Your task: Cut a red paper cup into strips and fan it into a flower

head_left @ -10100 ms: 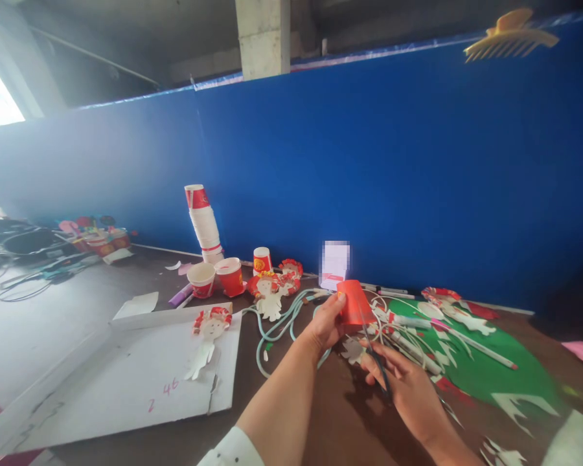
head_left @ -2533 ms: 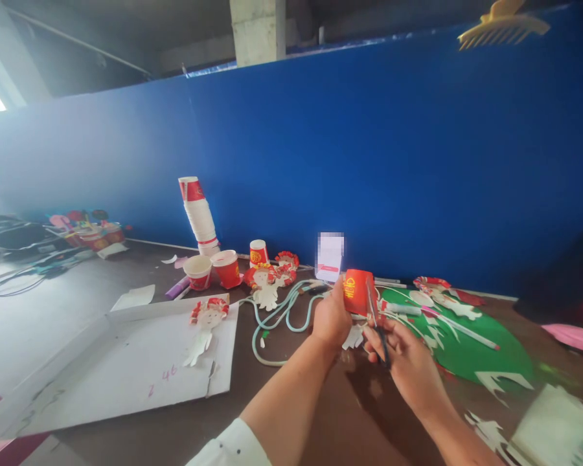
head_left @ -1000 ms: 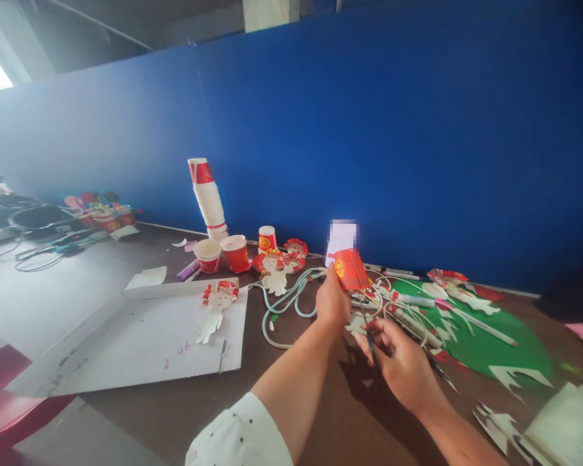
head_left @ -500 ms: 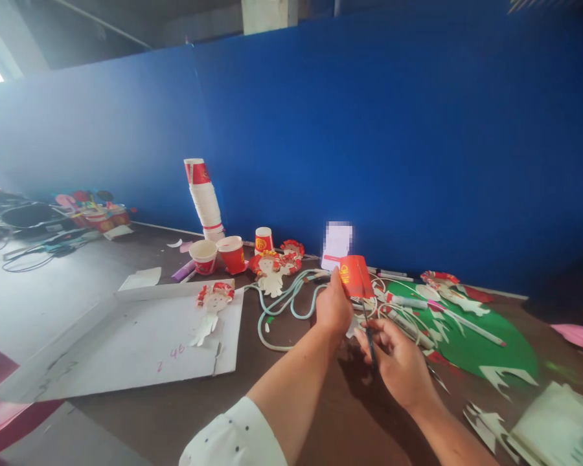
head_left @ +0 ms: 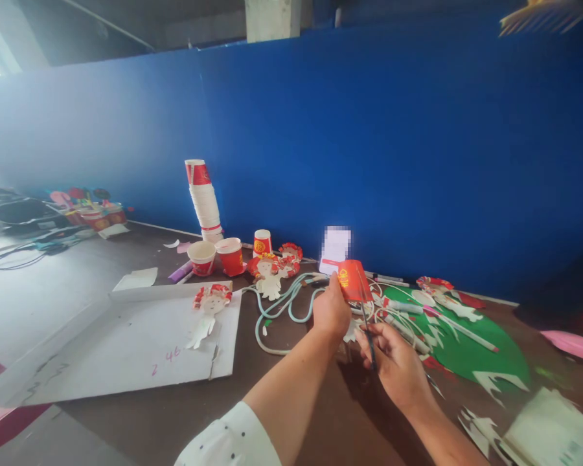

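Over the table's middle, my left hand [head_left: 333, 310] is closed on a red paper cup [head_left: 355, 281] with yellow lettering, its fingers mostly behind the cup. My right hand [head_left: 393, 356] grips scissors [head_left: 370, 340] by dark handles. The blades point up and reach the lower edge of the cup, near its right side; a dark line runs up the red surface there. Just below my left hand lies a white paper cut-out [head_left: 352, 331], partly hidden.
A tall stack of paper cups [head_left: 205, 204] leans slightly beside several loose cups. Paper dolls, a looped pale cable [head_left: 260, 327] and a white board [head_left: 140, 343] lie left. To the right are a green sheet [head_left: 486, 349], pens, paper scraps and a white packet [head_left: 556, 430].
The view has shifted slightly, so most things sit a little further left. My hands keep hold of the cup and scissors; the cup sits slightly lower in view.
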Motion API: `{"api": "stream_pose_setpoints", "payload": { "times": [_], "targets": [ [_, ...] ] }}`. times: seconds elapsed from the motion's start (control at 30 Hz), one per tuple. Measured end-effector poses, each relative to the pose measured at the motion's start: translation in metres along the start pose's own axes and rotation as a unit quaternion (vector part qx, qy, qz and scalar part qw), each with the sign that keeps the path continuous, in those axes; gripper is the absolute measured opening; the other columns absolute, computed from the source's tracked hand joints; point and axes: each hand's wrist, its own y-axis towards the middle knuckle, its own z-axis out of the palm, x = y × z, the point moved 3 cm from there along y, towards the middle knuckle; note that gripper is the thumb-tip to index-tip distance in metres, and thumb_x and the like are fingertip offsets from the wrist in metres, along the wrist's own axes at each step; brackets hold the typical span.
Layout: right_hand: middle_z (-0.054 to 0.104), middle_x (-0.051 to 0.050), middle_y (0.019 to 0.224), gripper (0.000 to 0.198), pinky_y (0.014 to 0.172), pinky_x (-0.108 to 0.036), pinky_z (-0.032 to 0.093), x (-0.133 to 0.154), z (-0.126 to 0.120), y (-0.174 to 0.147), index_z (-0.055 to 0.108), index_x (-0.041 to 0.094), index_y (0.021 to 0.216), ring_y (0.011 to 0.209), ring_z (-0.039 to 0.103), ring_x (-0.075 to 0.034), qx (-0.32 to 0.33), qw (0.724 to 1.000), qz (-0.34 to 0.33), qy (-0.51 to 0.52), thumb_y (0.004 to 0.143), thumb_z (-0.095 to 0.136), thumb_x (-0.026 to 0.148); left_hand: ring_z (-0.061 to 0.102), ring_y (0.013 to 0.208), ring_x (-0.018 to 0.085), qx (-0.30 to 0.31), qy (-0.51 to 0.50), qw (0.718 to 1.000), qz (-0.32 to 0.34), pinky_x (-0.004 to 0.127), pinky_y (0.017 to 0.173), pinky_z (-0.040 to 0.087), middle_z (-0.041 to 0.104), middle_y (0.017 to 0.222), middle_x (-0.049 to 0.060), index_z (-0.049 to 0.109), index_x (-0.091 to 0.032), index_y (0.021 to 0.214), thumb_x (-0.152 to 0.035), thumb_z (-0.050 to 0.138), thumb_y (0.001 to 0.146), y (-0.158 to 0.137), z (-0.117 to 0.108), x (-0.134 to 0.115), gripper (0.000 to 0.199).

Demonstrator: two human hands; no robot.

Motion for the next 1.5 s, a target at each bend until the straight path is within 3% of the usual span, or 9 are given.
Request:
{"api": "stream_pose_setpoints", "payload": {
  "times": [0.43, 0.73, 1.07, 1.5],
  "targets": [
    [0.059, 0.004, 0.056, 0.027, 0.053, -0.027, 0.045, 0.002, -0.001, 0.0, 0.058, 0.022, 0.096, 0.051, 0.056, -0.016, -0.005, 1.0, -0.009, -0.023, 0.079, 0.064, 0.043, 0.066, 0.085, 0.024, 0.003, 0.008, 1.0, -0.004, 0.034, 0.076, 0.048, 0.068, 0.099, 0.013, 0.029, -0.015, 0.141, -0.016, 0.041, 0.084, 0.0, 0.001, -0.001, 0.058],
    [0.062, 0.003, 0.058, 0.031, 0.055, -0.028, 0.046, 0.006, -0.003, 0.001, 0.059, 0.021, 0.096, 0.05, 0.058, -0.017, -0.014, 0.999, 0.003, -0.052, 0.078, 0.064, 0.046, 0.066, 0.085, 0.023, 0.003, 0.017, 1.0, -0.004, 0.032, 0.076, 0.048, 0.068, 0.1, 0.013, 0.028, -0.015, 0.141, -0.015, 0.041, 0.083, 0.001, 0.0, -0.001, 0.059],
    [0.062, 0.002, 0.056, 0.035, 0.053, -0.03, 0.046, 0.02, -0.012, 0.003, 0.06, 0.021, 0.088, 0.048, 0.057, -0.018, -0.037, 0.999, -0.009, -0.001, 0.071, 0.067, 0.052, 0.065, 0.087, 0.023, 0.019, 0.079, 0.995, 0.059, 0.032, 0.074, 0.049, 0.066, 0.103, 0.016, 0.021, -0.006, 0.144, -0.011, 0.039, 0.082, -0.007, 0.003, -0.013, 0.065],
    [0.06, 0.003, 0.056, 0.026, 0.05, -0.029, 0.044, 0.022, -0.01, 0.0, 0.058, 0.022, 0.089, 0.047, 0.055, -0.017, -0.044, 0.998, -0.03, -0.029, 0.076, 0.066, 0.044, 0.066, 0.087, 0.023, 0.005, 0.092, 0.993, 0.068, 0.031, 0.074, 0.05, 0.066, 0.104, 0.017, 0.021, -0.004, 0.144, -0.01, 0.039, 0.08, -0.006, 0.004, -0.012, 0.066]
  ]
}}
